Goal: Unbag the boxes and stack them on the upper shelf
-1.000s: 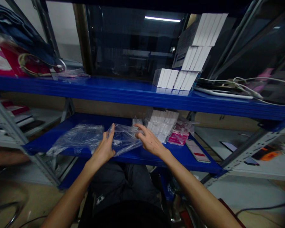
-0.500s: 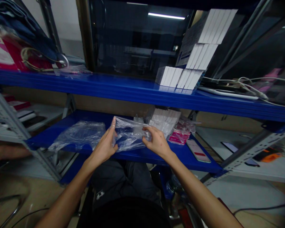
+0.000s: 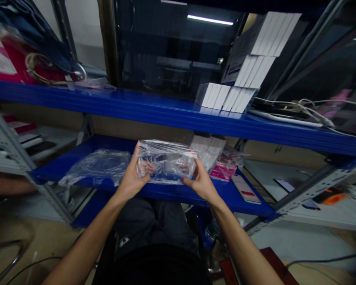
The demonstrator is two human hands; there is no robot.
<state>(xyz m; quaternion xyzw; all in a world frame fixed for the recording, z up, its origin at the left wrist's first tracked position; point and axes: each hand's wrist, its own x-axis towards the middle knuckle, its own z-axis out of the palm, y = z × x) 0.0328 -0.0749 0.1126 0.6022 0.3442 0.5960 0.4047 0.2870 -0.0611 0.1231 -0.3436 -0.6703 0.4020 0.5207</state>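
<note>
A clear plastic bag (image 3: 166, 160) is stretched wide between my two hands, above the lower blue shelf. My left hand (image 3: 135, 174) grips its left side, the thumb along the lower edge and the other fingers behind or inside the film. On the right side my right hand (image 3: 198, 174) holds it in the same way. Fingers show through the film; whether they are inside the bag or behind it I cannot tell. Left of my left hand lies a heap of clear plastic bags (image 3: 97, 166).
Wrapped white boxes (image 3: 209, 146), a pink packet (image 3: 222, 171) and a phone (image 3: 245, 189) lie on the lower shelf (image 3: 172, 192), right side. White boxes (image 3: 255, 71) are stacked on the upper shelf (image 3: 148, 105), near cables (image 3: 311, 109). Another person's arm (image 3: 10, 187) shows at far left.
My right hand has moved slightly right and turned, its fingers now behind or inside the film. The bag has been spread wider and its top edge pulled taut.
</note>
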